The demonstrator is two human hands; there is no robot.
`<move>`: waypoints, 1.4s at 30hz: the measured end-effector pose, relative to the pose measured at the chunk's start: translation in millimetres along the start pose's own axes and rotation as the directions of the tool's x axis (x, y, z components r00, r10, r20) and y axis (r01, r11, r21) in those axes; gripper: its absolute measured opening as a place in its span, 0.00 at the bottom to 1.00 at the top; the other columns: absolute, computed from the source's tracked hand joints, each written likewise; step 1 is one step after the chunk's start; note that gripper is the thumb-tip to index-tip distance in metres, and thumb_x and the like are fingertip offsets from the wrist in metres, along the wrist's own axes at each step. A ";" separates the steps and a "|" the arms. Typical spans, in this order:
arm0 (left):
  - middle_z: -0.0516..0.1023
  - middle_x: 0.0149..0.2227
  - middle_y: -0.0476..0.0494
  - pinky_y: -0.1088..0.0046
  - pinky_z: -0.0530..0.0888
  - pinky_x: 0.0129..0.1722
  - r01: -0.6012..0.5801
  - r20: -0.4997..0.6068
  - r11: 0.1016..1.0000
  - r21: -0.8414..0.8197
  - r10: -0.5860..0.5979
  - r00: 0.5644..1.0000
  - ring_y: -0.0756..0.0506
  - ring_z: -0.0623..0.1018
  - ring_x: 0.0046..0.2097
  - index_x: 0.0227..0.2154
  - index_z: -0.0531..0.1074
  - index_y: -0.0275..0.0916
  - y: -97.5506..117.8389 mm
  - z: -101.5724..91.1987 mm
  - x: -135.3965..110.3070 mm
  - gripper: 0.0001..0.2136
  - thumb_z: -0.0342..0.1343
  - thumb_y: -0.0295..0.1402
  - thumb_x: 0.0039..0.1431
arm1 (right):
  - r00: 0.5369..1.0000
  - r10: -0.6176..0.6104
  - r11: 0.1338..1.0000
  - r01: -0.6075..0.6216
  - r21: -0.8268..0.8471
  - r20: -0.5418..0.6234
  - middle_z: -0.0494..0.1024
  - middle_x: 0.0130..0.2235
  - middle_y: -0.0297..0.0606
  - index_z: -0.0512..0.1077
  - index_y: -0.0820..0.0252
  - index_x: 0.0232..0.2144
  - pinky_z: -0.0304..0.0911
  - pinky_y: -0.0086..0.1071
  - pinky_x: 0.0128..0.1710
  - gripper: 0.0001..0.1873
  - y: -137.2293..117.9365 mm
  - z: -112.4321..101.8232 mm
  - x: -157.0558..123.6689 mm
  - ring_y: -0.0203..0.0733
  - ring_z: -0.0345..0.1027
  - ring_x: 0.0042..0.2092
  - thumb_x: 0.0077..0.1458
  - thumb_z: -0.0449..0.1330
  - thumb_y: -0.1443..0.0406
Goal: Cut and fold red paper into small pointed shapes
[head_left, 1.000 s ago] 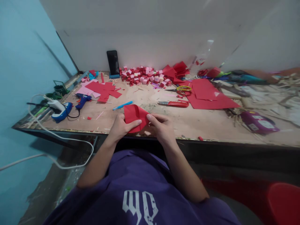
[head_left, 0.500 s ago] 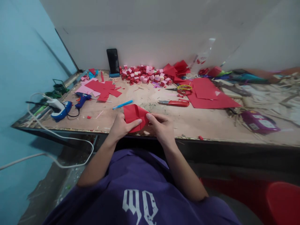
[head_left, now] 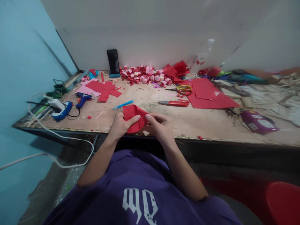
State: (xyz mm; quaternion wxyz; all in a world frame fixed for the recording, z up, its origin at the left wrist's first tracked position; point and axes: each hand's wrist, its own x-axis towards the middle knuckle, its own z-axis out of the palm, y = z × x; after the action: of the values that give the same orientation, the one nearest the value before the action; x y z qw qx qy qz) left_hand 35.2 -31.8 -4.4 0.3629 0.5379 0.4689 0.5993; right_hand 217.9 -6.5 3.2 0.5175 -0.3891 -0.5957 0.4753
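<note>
Both hands hold one piece of red paper [head_left: 131, 113] with crease lines, just above the table's front edge. My left hand [head_left: 119, 125] grips its left side, thumb lying across the front face and fingers behind. On the right, my right hand [head_left: 161, 126] pinches the paper's right corner between thumb and fingers; the fingers behind are partly hidden. A blue pen [head_left: 122, 104] lies just beyond the paper. Farther right are a red-handled utility knife [head_left: 175, 103] and yellow-and-red-handled scissors [head_left: 184, 89].
Many small pink and red paper cubes [head_left: 145, 75] are heaped against the wall beside a phone [head_left: 113, 62] on a stand. Cut red paper [head_left: 104, 90] and a blue glue gun [head_left: 82, 99] lie left, near a power strip [head_left: 62, 112]. Red sheets [head_left: 208, 93] and a purple package [head_left: 259, 122] lie right.
Almost nothing differs. The left thumb and the red paper have shifted very slightly; both hands keep the same hold.
</note>
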 end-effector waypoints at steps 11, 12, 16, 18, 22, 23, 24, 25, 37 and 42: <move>0.83 0.30 0.46 0.74 0.78 0.31 0.043 0.021 0.999 0.001 -0.043 0.999 0.47 0.80 0.30 0.33 0.82 0.35 2.6 0.2 -1.3 0.16 0.73 0.45 0.54 | 0.999 0.042 0.994 -0.044 0.100 0.027 0.82 0.29 0.35 0.86 0.56 0.29 0.66 0.31 0.32 0.15 4.0 -1.6 3.2 0.38 0.72 0.30 0.52 0.74 0.51; 0.84 0.30 0.45 0.74 0.78 0.32 0.040 0.028 0.999 -0.005 -0.039 0.999 0.46 0.81 0.31 0.34 0.82 0.35 3.1 -0.1 -1.4 0.16 0.72 0.45 0.54 | 0.998 0.047 0.994 -0.051 0.100 0.036 0.82 0.28 0.35 0.86 0.56 0.29 0.65 0.30 0.31 0.15 3.9 -1.8 3.1 0.37 0.71 0.30 0.52 0.74 0.51; 0.84 0.30 0.45 0.74 0.78 0.31 0.036 0.032 0.999 -0.002 -0.036 0.999 0.46 0.80 0.31 0.34 0.83 0.35 3.1 -1.2 -1.9 0.15 0.72 0.44 0.54 | 0.997 0.059 0.993 -0.065 0.096 0.057 0.80 0.26 0.34 0.86 0.56 0.29 0.64 0.30 0.29 0.17 3.4 -1.9 2.6 0.36 0.69 0.27 0.54 0.73 0.49; 0.83 0.29 0.46 0.75 0.77 0.30 0.046 0.020 0.999 0.018 -0.046 0.999 0.47 0.80 0.29 0.34 0.83 0.36 1.8 -1.4 -2.2 0.15 0.73 0.43 0.53 | 0.998 0.045 0.995 -0.048 0.089 0.038 0.81 0.27 0.34 0.86 0.55 0.29 0.65 0.31 0.30 0.17 4.1 -1.5 2.6 0.37 0.70 0.28 0.54 0.73 0.49; 0.82 0.29 0.46 0.74 0.76 0.30 0.045 -0.010 0.998 0.046 -0.045 0.999 0.46 0.79 0.29 0.36 0.83 0.36 -1.7 -1.4 -2.6 0.16 0.73 0.45 0.54 | 1.000 -0.002 0.998 0.003 0.058 -0.005 0.84 0.31 0.36 0.86 0.55 0.30 0.69 0.33 0.34 0.16 7.5 -1.0 3.2 0.41 0.74 0.32 0.54 0.73 0.49; 0.82 0.29 0.46 0.74 0.76 0.30 0.043 -0.012 0.998 0.049 -0.043 0.999 0.46 0.79 0.30 0.36 0.83 0.36 -2.4 -1.5 -2.5 0.16 0.72 0.45 0.54 | 1.000 -0.009 0.999 0.009 0.051 -0.006 0.84 0.31 0.36 0.86 0.55 0.30 0.69 0.33 0.34 0.16 8.1 -1.1 3.4 0.41 0.75 0.32 0.54 0.72 0.50; 0.82 0.29 0.46 0.74 0.76 0.30 0.040 -0.011 0.998 0.050 -0.040 0.999 0.46 0.79 0.29 0.36 0.83 0.36 -2.9 -1.5 -2.4 0.16 0.72 0.45 0.55 | 1.000 -0.013 0.999 0.014 0.046 -0.005 0.84 0.31 0.37 0.86 0.55 0.30 0.69 0.33 0.34 0.16 8.3 -1.3 3.6 0.41 0.75 0.32 0.54 0.72 0.50; 0.82 0.28 0.46 0.74 0.76 0.30 0.036 -0.011 0.998 0.048 -0.036 0.999 0.46 0.79 0.29 0.35 0.83 0.36 -3.2 -1.5 -2.1 0.16 0.72 0.45 0.54 | 1.000 -0.014 0.999 0.014 0.042 0.001 0.84 0.31 0.37 0.86 0.55 0.30 0.69 0.33 0.34 0.16 8.2 -1.5 3.7 0.41 0.75 0.32 0.54 0.72 0.50; 0.81 0.27 0.46 0.74 0.75 0.27 0.053 -0.022 0.998 0.041 -0.052 0.998 0.47 0.78 0.27 0.30 0.81 0.35 1.7 -1.2 -1.9 0.16 0.73 0.44 0.52 | 0.999 0.024 1.000 -0.023 -0.013 0.046 0.81 0.26 0.35 0.84 0.58 0.27 0.63 0.30 0.29 0.16 0.8 -0.2 0.9 0.37 0.70 0.27 0.54 0.72 0.52; 0.79 0.25 0.46 0.75 0.73 0.27 0.084 0.023 0.996 0.039 -0.085 0.996 0.48 0.77 0.27 0.26 0.81 0.35 0.9 -1.3 -0.8 0.15 0.74 0.42 0.49 | 1.000 0.027 1.000 -0.027 -0.005 0.009 0.80 0.25 0.35 0.85 0.58 0.29 0.64 0.30 0.28 0.16 0.7 -0.4 1.0 0.37 0.70 0.26 0.54 0.72 0.51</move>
State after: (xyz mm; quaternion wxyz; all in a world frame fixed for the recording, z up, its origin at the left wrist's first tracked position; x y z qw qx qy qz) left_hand 34.0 -33.0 -3.7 0.3835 0.5319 0.4978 0.5677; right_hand 218.1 -5.3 2.8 0.5073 -0.3962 -0.5938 0.4827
